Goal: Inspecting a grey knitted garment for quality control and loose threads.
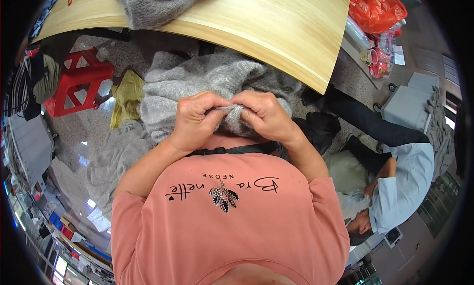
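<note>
A fuzzy grey knit garment (197,80) lies bunched over my lap, just below the near edge of the table. My left hand (195,118) pinches a fold of it between thumb and fingers. Close beside, my right hand (264,116) grips the same fold, thumb and fingertips pressed together. The fingertips of both hands almost meet at the gathered knit. Whatever lies inside the pinched fold is hidden by the fingers.
A wooden table (256,26) carries another grey knit piece (153,6). Left stand a red plastic stool (81,80) and a yellow sack (127,97); grey knit (121,152) lies on the floor. At right, a person in a light blue shirt (402,186) bends down. Red bags (377,11) sit far right.
</note>
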Available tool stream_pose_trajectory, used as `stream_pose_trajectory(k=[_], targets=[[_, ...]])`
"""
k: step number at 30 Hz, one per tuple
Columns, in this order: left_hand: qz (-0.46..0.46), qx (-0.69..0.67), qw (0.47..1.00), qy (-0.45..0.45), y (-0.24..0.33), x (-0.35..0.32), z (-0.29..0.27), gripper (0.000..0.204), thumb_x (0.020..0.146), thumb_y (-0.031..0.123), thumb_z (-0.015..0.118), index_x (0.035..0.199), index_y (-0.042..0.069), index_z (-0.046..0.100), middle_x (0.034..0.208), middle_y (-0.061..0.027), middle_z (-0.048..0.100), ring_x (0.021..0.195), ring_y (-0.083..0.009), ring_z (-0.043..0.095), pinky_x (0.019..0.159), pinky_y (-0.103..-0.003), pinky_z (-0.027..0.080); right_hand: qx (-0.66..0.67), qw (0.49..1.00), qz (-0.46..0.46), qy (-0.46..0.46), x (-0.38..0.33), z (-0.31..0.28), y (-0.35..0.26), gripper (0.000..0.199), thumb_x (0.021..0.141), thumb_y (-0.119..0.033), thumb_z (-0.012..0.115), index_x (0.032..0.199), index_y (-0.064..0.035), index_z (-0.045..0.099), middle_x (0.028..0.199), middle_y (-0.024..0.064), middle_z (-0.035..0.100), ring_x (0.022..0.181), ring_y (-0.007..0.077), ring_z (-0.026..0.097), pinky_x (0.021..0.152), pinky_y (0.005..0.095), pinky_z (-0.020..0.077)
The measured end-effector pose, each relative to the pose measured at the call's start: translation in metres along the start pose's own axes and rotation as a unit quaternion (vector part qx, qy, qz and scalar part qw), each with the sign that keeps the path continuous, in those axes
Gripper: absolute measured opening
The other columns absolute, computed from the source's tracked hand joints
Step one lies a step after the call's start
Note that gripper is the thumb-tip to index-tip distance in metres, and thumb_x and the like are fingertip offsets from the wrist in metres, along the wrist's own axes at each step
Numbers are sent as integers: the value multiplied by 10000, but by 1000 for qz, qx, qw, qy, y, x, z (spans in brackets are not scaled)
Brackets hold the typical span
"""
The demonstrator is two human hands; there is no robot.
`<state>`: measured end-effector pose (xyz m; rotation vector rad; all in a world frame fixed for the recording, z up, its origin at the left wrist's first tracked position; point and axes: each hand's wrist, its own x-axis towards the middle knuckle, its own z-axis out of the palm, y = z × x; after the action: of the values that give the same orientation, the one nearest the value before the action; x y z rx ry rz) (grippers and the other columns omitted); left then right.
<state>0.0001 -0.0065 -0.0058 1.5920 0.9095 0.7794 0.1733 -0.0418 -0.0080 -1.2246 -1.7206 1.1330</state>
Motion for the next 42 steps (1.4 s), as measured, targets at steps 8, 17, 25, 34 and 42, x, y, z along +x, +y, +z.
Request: stream_pose_trajectory(k=[8,17,25,34,42], targets=[[-23,26,999,14,4,0,-1,74,671,-43,636,718,6,606,642,-70,594,555,-110,546,500,-226,427,-79,994,-12,72,-7,18,2,93,662,-5,545,751,-15,524,692,126,539,587,310,538,507,369,430],[30,61,993,94,0,-1,10,103,672,-58,623,740,15,596,611,-71,563,519,-128,533,468,-232,411,-129,974,-46,183,-4,33,4,128,594,35,527,701,-27,496,601,118,461,526,295,503,438,359,404],[164,140,969,117,-2,-3,17,154,656,-93,610,772,-2,565,603,-106,517,485,-218,513,436,-282,409,-174,962,-43,206,2,36,9,189,549,78,471,715,2,523,602,138,472,504,298,496,433,343,390],[55,59,997,-9,-15,-2,-10,127,668,-7,635,781,-3,577,641,-102,560,537,-167,554,491,-254,439,-133,973,-107,158,4,23,12,217,547,51,498,756,4,535,613,124,475,512,279,494,446,337,390],[-18,369,926,-72,-49,71,40,339,655,291,662,827,7,593,833,-187,594,707,-337,582,674,-410,470,-62,996,-69,-17,-9,21,3,246,599,-50,579,838,-6,540,730,131,537,628,300,534,551,354,441]])
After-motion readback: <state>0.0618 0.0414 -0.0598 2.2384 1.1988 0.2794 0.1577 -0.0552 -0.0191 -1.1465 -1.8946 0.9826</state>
